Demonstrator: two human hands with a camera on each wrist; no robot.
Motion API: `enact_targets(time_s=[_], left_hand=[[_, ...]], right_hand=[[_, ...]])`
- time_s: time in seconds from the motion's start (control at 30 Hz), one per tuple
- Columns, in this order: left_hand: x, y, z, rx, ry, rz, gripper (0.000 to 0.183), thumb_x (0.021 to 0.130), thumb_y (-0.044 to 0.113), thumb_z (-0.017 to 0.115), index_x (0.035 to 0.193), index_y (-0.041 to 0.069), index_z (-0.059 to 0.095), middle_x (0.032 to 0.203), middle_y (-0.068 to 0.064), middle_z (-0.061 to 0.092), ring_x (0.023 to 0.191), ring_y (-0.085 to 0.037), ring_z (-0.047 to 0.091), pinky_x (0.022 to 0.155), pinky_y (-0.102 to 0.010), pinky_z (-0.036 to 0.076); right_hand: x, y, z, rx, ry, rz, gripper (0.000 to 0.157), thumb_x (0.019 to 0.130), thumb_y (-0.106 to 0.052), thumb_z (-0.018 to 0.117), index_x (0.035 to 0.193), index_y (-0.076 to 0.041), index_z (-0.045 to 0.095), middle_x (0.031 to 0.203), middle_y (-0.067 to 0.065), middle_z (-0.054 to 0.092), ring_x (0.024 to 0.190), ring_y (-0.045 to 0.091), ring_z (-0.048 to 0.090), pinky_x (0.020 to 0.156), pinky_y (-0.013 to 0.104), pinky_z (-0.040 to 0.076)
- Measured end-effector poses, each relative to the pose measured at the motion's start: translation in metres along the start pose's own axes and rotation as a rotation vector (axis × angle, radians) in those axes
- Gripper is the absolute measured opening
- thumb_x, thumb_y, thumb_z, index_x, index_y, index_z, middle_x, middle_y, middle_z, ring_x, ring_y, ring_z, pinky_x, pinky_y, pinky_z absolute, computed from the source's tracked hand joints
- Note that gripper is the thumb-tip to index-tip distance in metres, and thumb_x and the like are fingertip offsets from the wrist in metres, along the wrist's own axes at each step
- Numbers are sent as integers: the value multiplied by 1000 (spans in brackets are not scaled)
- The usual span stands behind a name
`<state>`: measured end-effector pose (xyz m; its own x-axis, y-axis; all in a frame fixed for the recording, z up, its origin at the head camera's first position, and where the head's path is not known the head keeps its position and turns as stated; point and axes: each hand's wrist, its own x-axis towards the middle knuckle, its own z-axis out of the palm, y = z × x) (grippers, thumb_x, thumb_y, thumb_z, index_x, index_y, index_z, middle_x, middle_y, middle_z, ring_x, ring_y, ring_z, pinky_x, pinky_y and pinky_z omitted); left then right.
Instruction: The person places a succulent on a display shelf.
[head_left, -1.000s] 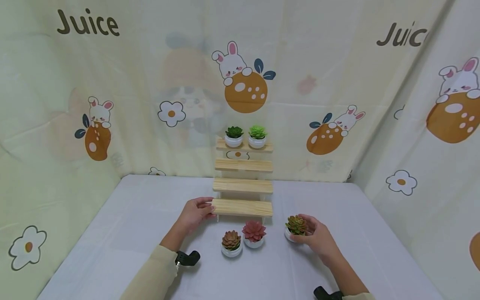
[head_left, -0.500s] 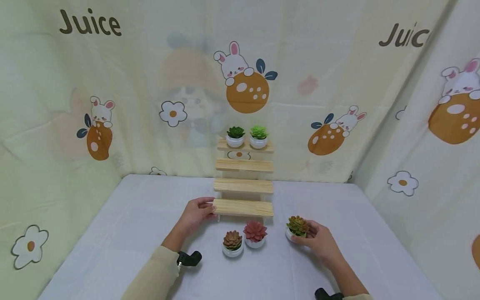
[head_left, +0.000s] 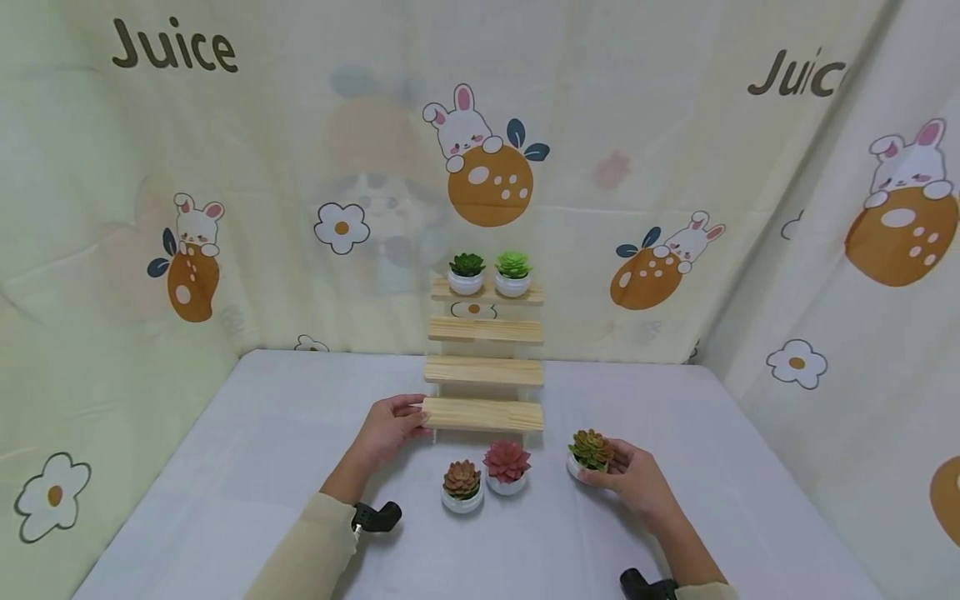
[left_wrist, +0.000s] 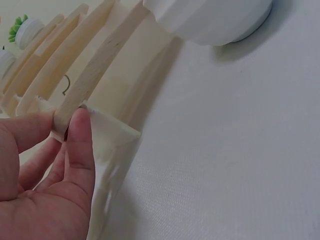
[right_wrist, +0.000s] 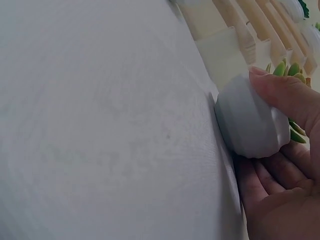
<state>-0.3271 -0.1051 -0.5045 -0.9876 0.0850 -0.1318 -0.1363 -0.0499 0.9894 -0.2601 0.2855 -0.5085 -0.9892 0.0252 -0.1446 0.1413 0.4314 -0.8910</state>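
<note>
A four-step wooden shelf stand (head_left: 483, 414) stands at the middle of the table. My left hand (head_left: 388, 429) pinches the left end of its lowest board (left_wrist: 92, 75) between thumb and fingers. To the right of the stand, my right hand (head_left: 633, 482) grips a green-brown potted succulent (head_left: 591, 450) by its white pot (right_wrist: 252, 120), thumb on one side and fingers on the other. The pot sits on or very close to the tablecloth. In front of the stand are a brown potted succulent (head_left: 461, 483) and a red potted succulent (head_left: 507, 465), side by side.
On the top board stand a dark green potted succulent (head_left: 467, 273) and a bright green potted succulent (head_left: 513, 273). A white cloth covers the table (head_left: 300, 433). Printed curtains (head_left: 570, 167) hang behind and at both sides. Each wrist wears a black camera (head_left: 378, 517).
Both hands keep their holds, and the plants stay in place. The head view shifts slightly, with little other visible movement.
</note>
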Motion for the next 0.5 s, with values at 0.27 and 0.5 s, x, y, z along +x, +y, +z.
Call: enact_targets(time_s=[0.27, 0.5], left_hand=[[1, -3, 2, 20, 13, -23, 38, 88, 2, 62, 126, 1, 56, 107, -18, 63, 85, -20, 67, 79, -35, 59], [-1, -1, 2, -9, 24, -23, 37, 88, 1, 61, 125, 0, 56, 108, -19, 63, 86, -21, 66, 80, -38, 58]], right_hand=[[-2, 3, 0, 32, 6, -6, 84, 68, -29, 84, 136, -2, 43, 136, 20, 50, 127, 30, 49, 100, 34, 47], [-1, 3, 0, 23, 9, -30, 84, 69, -31, 83, 136, -1, 43, 136, 20, 51, 126, 30, 50, 101, 34, 47]])
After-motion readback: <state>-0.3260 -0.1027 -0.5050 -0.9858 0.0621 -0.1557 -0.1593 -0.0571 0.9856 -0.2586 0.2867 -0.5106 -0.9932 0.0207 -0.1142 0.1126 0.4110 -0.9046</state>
